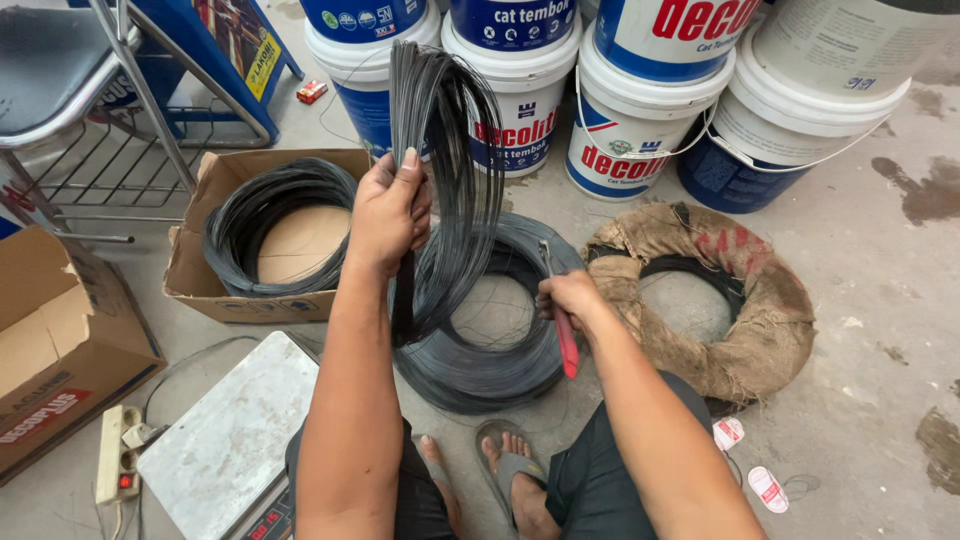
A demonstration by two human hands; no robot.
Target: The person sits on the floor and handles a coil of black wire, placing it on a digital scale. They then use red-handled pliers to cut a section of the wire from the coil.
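My left hand is raised and grips a bundle of thin black wire loops, which hangs down over a large coil of black wire lying on the floor. My right hand rests at the coil's right edge and holds a red-handled cutting tool, its metal jaws pointing up toward the hanging wire. My feet in grey sandals sit just below the coil.
A cardboard box with another black wire coil is at left. A burlap-wrapped coil lies at right. Several paint buckets stand behind. A digital scale, a power strip, another carton and a metal chair are at left.
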